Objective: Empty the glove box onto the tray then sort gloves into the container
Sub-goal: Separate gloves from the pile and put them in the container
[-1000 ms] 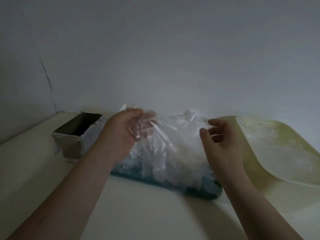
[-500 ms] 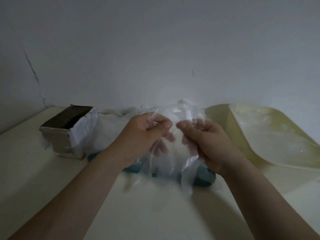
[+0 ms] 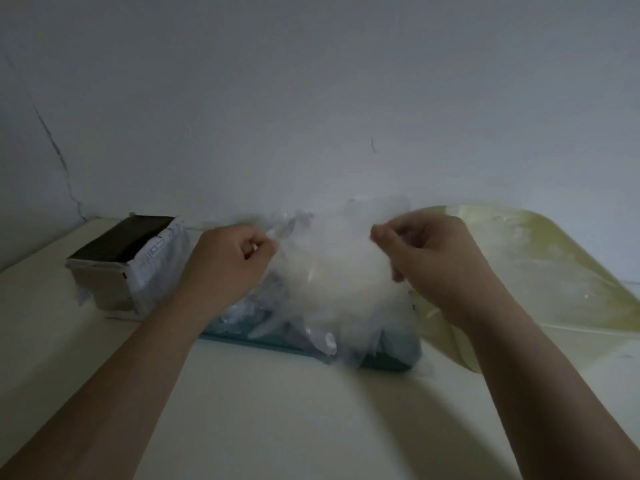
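Observation:
A clear plastic glove (image 3: 341,268) hangs stretched between both hands above the teal tray (image 3: 388,363). My left hand (image 3: 225,265) pinches its left edge and my right hand (image 3: 433,261) pinches its right edge, fingers curled. Under the held glove, a heap of several more clear gloves (image 3: 263,313) covers most of the tray. The glove box (image 3: 128,261), open at the top and dark inside, stands left of the tray. The pale yellow-green container (image 3: 540,271) sits to the right, with thin clear plastic lying inside it.
Everything rests on a cream tabletop (image 3: 277,417) pushed against a grey-white wall (image 3: 311,98). A crack runs down the wall at the far left. The room is dim.
My hands, close together half a second ago, have pulled apart sideways and spread the glove out between them. One second ago my right hand held nothing.

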The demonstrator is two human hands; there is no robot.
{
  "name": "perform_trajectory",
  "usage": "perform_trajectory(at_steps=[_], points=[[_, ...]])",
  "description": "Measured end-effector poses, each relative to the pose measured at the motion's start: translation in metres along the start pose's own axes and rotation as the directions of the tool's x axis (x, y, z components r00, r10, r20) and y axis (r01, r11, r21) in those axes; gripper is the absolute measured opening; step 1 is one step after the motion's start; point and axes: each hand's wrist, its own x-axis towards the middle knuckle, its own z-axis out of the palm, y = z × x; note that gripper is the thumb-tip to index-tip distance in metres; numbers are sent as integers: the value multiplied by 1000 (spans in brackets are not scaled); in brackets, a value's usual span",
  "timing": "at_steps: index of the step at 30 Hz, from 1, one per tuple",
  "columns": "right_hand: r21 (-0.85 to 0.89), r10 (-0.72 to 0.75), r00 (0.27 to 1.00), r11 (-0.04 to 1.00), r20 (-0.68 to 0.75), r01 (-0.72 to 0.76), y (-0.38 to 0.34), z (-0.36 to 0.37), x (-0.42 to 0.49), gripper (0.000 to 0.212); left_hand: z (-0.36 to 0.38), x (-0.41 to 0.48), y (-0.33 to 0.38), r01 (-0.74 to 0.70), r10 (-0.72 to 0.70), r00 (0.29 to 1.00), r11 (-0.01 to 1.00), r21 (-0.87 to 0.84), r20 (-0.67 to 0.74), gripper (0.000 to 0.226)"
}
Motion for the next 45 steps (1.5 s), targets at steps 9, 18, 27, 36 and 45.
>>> perform_trajectory(at_steps=[9, 18, 27, 36, 45], points=[[-183, 32, 689, 972, 724, 147, 2, -19, -8, 6, 69, 11, 19, -284, 212, 923, 939, 193, 322, 51], [-312, 114, 674, 933, 730, 180, 0, -15, -5, 11, 61, 10, 19, -450, 425, 877, 890, 75, 224, 14], [-1, -307, 864, 942, 398, 335, -21, -30, -9, 13, -7, 7, 61, 183, -61, 973, 789, -587, 222, 27], [247, -272, 896, 950, 350, 192, -7, -22, -8, 16, -3, -8, 64, 527, 159, 729, 490, -695, 665, 10], [411, -30, 958, 907, 284, -94, 4, -7, -1, 29, 2, -5, 66, 576, 8, 783, 366, -731, 622, 64]])
